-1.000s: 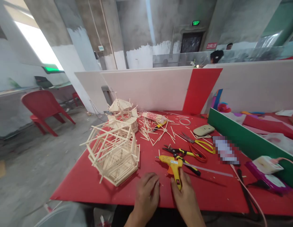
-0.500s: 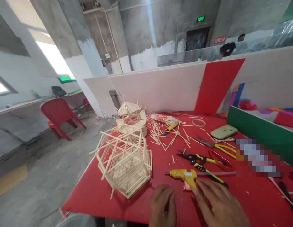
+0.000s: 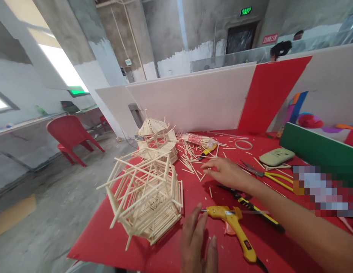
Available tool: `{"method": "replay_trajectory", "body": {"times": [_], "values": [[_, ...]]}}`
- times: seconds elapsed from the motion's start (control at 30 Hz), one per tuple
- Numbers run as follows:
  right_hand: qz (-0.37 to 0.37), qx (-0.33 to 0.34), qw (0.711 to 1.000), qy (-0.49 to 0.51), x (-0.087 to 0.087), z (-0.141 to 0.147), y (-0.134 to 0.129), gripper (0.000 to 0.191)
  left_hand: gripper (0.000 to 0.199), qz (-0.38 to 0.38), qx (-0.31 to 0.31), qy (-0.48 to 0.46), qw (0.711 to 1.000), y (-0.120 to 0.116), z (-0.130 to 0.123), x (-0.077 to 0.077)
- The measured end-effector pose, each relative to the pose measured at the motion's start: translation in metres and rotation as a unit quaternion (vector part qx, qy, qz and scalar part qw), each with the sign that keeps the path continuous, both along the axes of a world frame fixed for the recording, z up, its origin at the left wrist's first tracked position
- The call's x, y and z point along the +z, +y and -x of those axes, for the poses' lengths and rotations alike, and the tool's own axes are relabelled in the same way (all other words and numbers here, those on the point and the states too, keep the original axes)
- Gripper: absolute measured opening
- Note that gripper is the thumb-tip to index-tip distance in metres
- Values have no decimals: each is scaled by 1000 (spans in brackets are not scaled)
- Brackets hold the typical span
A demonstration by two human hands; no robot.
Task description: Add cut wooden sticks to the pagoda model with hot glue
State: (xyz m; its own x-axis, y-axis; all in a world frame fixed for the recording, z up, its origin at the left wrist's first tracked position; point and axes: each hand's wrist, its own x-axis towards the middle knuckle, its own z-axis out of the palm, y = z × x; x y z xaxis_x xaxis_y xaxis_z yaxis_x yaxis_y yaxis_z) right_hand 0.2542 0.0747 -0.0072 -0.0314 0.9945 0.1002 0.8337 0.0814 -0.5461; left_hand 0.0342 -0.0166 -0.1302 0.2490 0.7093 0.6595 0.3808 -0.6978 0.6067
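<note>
My right hand (image 3: 222, 170) reaches across the table with its fingers stretched out over loose wooden sticks (image 3: 190, 159); whether the fingertips touch any stick cannot be told. My left hand (image 3: 195, 239) is near the front edge, fingers apart and holding nothing, close to the nozzle of a yellow glue gun (image 3: 226, 214). That glue gun lies on its side with a glue stick in its back. Left of my hands stands an open polygonal frame of sticks (image 3: 149, 197). Behind it is a pagoda-like stick model (image 3: 155, 136) with a pointed roof.
Yellow-handled pliers (image 3: 279, 180) and black-and-yellow pliers (image 3: 260, 214) lie on the red table (image 3: 99, 231). Farther back are a yellow utility knife (image 3: 207, 150), a bag of sticks (image 3: 197, 140), a clear ring (image 3: 244, 145) and a pale green case (image 3: 277, 156). A green board (image 3: 321, 155) borders the right side.
My right hand has left the glue gun and moved forward and left over the sticks. The glue gun now lies free. My left hand's fingers have opened out from a curl.
</note>
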Motion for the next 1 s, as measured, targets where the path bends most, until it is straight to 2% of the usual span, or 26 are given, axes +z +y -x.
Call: {"method": "replay_trajectory", "body": {"times": [0.2, 0.4, 0.63, 0.87, 1.0], "values": [[71, -53, 995, -55, -31, -57, 31, 28, 47, -12, -18, 9, 1000, 15, -11, 25], [103, -79, 989, -77, -47, -96, 35, 27, 49, -20, -30, 20, 999, 24, -20, 28], [113, -61, 989, -73, -64, -109, 36, 29, 51, -23, -32, 39, 998, 25, -28, 32], [99, -27, 993, -50, -81, -118, 37, 34, 48, -25, 10, 49, 998, 17, -31, 32], [94, -33, 994, -45, -80, -118, 36, 34, 51, -49, 5, 63, 997, 15, -29, 33]]}}
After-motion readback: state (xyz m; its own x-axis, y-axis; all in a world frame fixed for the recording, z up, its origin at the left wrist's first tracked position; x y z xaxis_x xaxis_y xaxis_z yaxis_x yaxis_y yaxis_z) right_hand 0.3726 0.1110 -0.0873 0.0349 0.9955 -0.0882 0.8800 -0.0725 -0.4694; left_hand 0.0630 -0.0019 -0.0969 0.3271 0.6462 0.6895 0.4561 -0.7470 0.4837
